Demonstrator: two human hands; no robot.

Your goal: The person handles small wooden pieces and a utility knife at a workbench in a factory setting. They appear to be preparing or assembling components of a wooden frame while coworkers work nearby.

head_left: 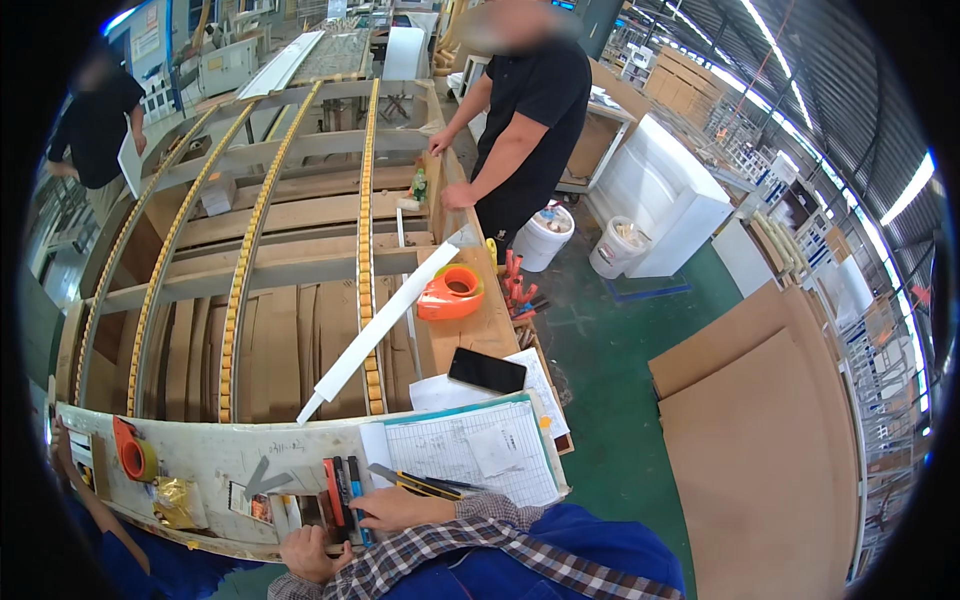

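My right hand [405, 509] reaches in over the bench, its bent fingertips at a blue pen [357, 482]. Close to the bench's front edge, my left hand [308, 554] has its fingers curled in by the lower ends of the pens; whatever they hold is hidden. A black marker [342, 487] and a red-and-black tool [332, 480] lie alongside the blue pen. To the right of them rest a yellow-and-black utility knife [428, 484] and a clipboard [545, 448] with a gridded form [470, 440].
Left along the bench [210, 435] are an orange tape dispenser [130, 450] and a gold wrapper [178, 503]. A phone [487, 370], another tape dispenser [451, 292] and a long white strip [385, 325] lie beyond. Roller rails [240, 300] run away from me. A co-worker [530, 110] leans on the frame.
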